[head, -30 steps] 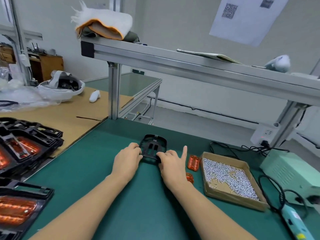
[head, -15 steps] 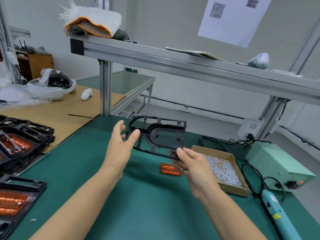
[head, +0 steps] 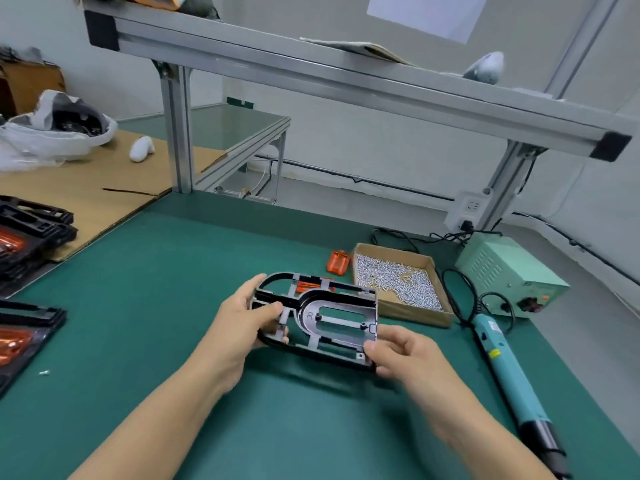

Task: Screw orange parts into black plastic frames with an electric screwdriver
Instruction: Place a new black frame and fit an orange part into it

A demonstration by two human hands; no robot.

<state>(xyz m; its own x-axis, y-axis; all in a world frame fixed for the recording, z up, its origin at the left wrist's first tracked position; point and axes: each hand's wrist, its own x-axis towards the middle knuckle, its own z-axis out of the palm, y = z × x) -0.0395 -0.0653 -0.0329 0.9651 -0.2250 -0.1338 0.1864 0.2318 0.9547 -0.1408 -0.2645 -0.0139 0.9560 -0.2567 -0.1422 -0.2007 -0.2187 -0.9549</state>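
The left hand [head: 239, 327] is gripping the rounded end of the black plastic frame [head: 318, 323], thumb on top and fingers curled underneath, while the right hand [head: 408, 355] is pinching the frame's near square corner between thumb and fingertips. The frame is being held just above the green mat [head: 156, 299], ribbed side up (an "R" is showing beside its long slot), and it is not resting on anything.

Taking the frame as the landmark: one orange part [head: 313, 285] is lying on the mat behind it, showing through its openings, and a second orange part [head: 338, 262] is sitting further back, just beside the cardboard box of screws [head: 398, 282]. The electric screwdriver [head: 502, 362] is lying to the frame's right, near the right hand, its cord [head: 457, 289] looping back toward the pale green power supply [head: 509, 275].

The likeliest trouble is probably that corner pinch: it is a light hold, so a twist could be letting the frame slip or tilt. Setting it down straight back risks landing it on the orange part; swinging right risks clipping the box wall and spilling screws, or snagging the cord.

Open room is lying in front of and to the left of the frame, a broad stretch of mat. Further left, stacked black trays [head: 31, 233] are crowding the mat's edge.
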